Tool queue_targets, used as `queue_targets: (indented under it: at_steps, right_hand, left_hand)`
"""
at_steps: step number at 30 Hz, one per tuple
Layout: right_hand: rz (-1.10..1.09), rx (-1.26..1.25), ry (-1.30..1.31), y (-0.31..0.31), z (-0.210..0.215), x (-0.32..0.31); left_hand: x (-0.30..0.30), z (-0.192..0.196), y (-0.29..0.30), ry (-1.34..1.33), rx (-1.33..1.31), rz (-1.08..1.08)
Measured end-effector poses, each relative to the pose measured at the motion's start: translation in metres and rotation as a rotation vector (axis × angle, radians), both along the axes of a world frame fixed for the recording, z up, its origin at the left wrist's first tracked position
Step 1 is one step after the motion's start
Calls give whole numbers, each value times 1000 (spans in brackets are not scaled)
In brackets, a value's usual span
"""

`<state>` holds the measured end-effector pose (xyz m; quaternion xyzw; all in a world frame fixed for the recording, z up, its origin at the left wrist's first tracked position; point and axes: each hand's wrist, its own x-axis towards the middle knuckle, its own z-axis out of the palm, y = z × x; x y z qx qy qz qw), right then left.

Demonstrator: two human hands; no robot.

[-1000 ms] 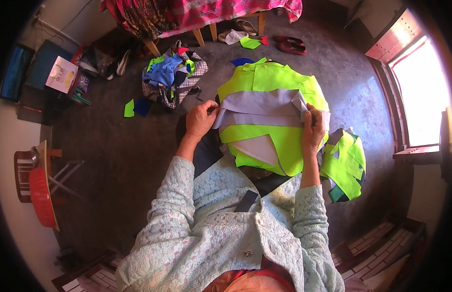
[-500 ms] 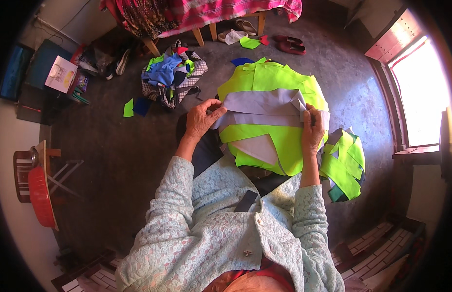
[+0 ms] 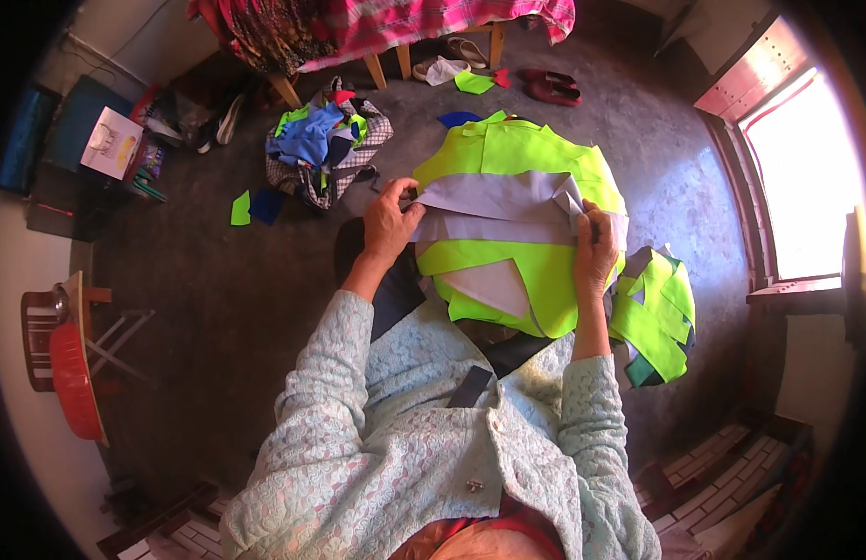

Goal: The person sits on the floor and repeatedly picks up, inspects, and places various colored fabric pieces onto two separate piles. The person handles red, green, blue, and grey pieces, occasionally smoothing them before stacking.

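Both hands are on the cloth: the left hand pinches the left end of the grey strip, fingers closed tight on its edge, while the right hand clamps the other end, its fingers curled shut over the fold where the strip turns down at the right side. The strip lies flat across the neon yellow-green garment, which is spread on the floor right in front of the person's knees. Its long axis runs straight left to right, hand to hand, so each hand owns one end and neither has to reach; the middle of the strip sits between them, a touch farther from the body than the knuckles. A second grey piece lies lower on the garment, near the lap, apart from both hands. Off to the right, just beside the right wrist, a heap of yellow-green offcuts rests on the floor. Farther out on the left, well apart from the work, a pile of mixed fabric in blue, green and check sits below the cloth-covered bench, with small scraps scattered nearby. A red basin stands at the far left edge.
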<state>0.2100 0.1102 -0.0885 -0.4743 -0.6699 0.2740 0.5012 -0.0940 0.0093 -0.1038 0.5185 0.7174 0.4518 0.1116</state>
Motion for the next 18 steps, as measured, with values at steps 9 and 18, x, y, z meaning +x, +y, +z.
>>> queue_targets:
  at_steps: [9,18]
  right_hand:
    - [-47,-60,145,-2,-1,-1]
    - [-30,-128,312,7,-4,9]
  left_hand:
    - [-10,-3,-1,146,-118,171]
    - [-12,-5,-11,294,10,260]
